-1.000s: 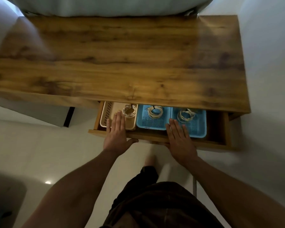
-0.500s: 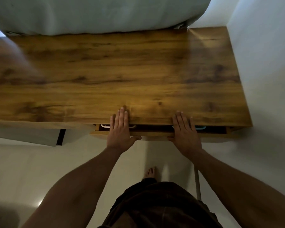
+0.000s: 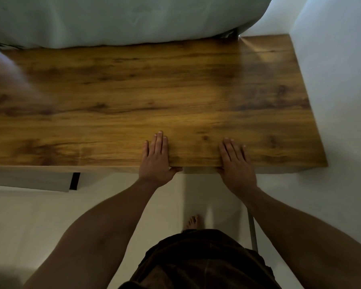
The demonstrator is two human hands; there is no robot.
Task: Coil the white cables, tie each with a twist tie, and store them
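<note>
Both arms are stretched forward and down to the front edge of the wooden bench [image 3: 113, 101]. The left hand [image 3: 155, 158] is laid flat on the top, its fingers [image 3: 159, 142] straight, held close together and pointed away from the body. Its thumb is turned sideways along the front edge below. The right hand [image 3: 236, 161] is set likewise, well apart from the left, with fingers straight and slightly spread on the top and the palm over the edge. Nothing is gripped by either hand. The white cables are hidden from this view, and where they lie cannot be told. A pale-sheeted bed [image 3: 123, 19] is seen behind the bench, a white wall [image 3: 331, 80] at its right end, and a bare foot [image 3: 193, 222] on the light floor [image 3: 29, 215] below.
</note>
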